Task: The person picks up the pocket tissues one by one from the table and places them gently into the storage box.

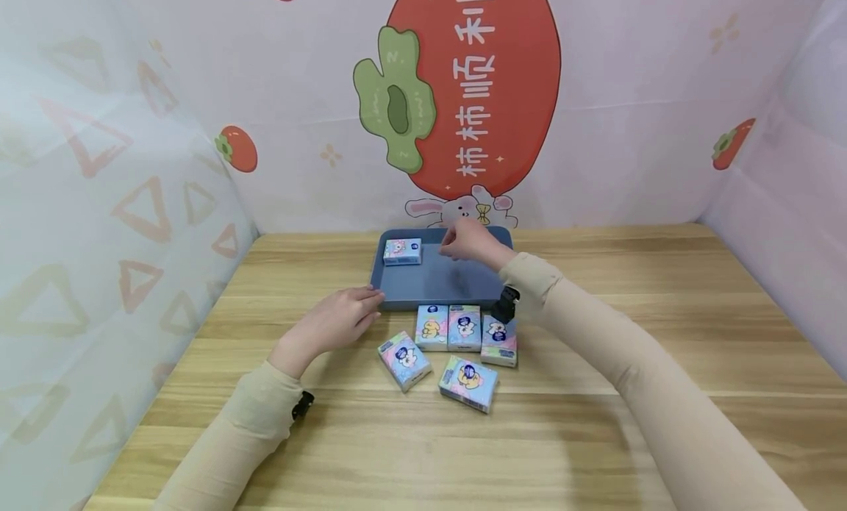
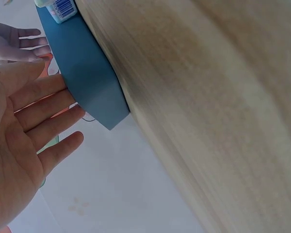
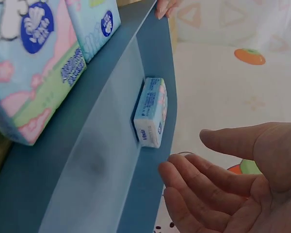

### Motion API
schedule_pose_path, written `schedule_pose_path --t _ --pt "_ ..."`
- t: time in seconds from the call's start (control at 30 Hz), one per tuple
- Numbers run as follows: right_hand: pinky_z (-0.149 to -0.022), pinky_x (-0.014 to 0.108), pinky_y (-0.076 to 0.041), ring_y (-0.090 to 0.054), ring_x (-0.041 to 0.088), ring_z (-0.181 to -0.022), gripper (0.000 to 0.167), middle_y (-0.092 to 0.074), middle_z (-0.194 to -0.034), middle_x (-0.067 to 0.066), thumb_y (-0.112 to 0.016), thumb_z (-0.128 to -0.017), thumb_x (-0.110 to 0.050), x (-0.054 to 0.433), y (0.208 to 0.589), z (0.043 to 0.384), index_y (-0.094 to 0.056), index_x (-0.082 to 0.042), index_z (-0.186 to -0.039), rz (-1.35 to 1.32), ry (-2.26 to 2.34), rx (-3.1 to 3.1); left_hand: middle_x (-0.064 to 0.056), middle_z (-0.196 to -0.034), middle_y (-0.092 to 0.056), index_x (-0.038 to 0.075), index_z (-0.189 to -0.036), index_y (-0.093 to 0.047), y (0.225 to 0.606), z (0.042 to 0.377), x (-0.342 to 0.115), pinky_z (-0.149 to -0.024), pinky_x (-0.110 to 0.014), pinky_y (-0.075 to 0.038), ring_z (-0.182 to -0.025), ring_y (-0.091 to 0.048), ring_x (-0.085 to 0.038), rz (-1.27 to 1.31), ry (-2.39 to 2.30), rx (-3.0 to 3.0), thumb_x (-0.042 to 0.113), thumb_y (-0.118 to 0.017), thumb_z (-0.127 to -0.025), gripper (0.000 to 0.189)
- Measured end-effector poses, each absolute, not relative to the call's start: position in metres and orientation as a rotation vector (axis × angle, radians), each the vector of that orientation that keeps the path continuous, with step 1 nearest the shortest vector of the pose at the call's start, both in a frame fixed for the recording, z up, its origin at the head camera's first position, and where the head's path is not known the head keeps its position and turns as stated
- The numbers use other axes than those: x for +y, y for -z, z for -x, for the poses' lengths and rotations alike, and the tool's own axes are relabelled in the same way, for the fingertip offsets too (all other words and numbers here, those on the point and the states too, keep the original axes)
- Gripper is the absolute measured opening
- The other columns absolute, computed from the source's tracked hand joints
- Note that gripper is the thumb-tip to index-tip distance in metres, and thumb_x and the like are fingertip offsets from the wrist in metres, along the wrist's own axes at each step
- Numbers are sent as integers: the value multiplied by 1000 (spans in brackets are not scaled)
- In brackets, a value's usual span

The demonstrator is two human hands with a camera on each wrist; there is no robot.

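Observation:
A blue-grey tray (image 1: pixel 423 281) lies at the table's back, with one small tissue pack (image 1: pixel 402 251) in its back left corner. My left hand (image 1: pixel 340 320) reaches the tray's front left corner, its extended fingers (image 2: pixel 51 109) right at the wall. Above the tray's right part hovers my right hand (image 1: pixel 473 243). Its palm shows bare in the right wrist view, the thumb (image 3: pixel 228 141) apart from loosely bent fingers, beside the pack in the tray (image 3: pixel 151 114). Along the tray's front edge stand three tissue packs in a row, among them a yellow-puppy one (image 1: pixel 432 329).
Nearer to me, two more tissue packs lie askew: a tilted one (image 1: pixel 404 360) at left and another (image 1: pixel 468 383) at right. The wooden table (image 1: pixel 370 452) ends at a printed backdrop (image 1: pixel 304 195) right behind the tray. Side walls (image 1: pixel 165 254) rise left and right.

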State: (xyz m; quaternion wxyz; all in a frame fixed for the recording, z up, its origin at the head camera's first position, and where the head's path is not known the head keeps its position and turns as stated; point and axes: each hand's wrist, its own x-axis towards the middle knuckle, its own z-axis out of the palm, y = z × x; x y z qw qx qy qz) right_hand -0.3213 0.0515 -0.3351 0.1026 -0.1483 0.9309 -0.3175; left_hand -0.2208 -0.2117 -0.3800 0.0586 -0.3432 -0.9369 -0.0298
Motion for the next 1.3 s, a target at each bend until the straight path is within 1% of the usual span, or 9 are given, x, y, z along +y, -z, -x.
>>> schedule_pose_path --t 0.23,0.4,0.53,0.77,0.87,1.1,1.3 --pt "-75 32 -55 -62 21 -83 20 -67 -96 8 -67 -89 -24 63 332 305 -70 -8 -101 505 895 2772 -18 -125 -62 -2 -123 -62 379 221 -211 -100 -45 -49 -119 -57 -32 1041 93 -2845 16 -59 -94 34" --pt "-73 32 -55 -63 20 -83 21 -69 -94 6 -67 -89 -27 71 332 294 -71 -9 -100 528 848 2796 -18 -126 -61 -1 -123 -61 379 220 -211 -100 -45 -49 -119 -57 -32 1038 93 -2849 17 -59 -94 34" --pt "-73 31 -55 -62 20 -83 21 -70 -91 6 -67 -89 -27 79 333 285 -71 -9 -100 570 855 2817 -18 -125 -61 -1 -123 -62 379 220 -211 -100 -45 -49 -119 -57 -32 1034 91 -2847 17 -59 -94 34" --pt "-67 28 -55 -61 19 -79 21 -69 -88 6 -67 -89 -25 94 332 270 -71 -7 -99 636 909 2822 -18 -124 -62 -1 -122 -63 377 218 -211 -99 -45 -50 -118 -58 -32 1034 98 -2835 16 -59 -94 33" --pt "-67 27 -55 -60 18 -79 19 -69 -88 5 -67 -89 -23 100 332 263 -71 -7 -99 649 934 2805 -18 -124 -62 -1 -122 -63 377 218 -211 -98 -46 -50 -118 -58 -32 1035 97 -2836 16 -59 -94 33" --pt "-70 29 -55 -61 15 -79 18 -68 -87 3 -66 -89 -23 115 338 248 -70 -8 -99 674 890 2817 -19 -124 -62 -2 -122 -62 376 218 -211 -99 -45 -50 -117 -58 -32 1045 80 -2839 17 -58 -94 34" --pt "-69 28 -55 -61 15 -78 17 -68 -86 3 -67 -89 -22 125 345 239 -70 -8 -98 655 874 2811 -19 -124 -62 -2 -122 -62 376 218 -210 -99 -45 -49 -117 -59 -32 1045 86 -2840 17 -58 -94 34"
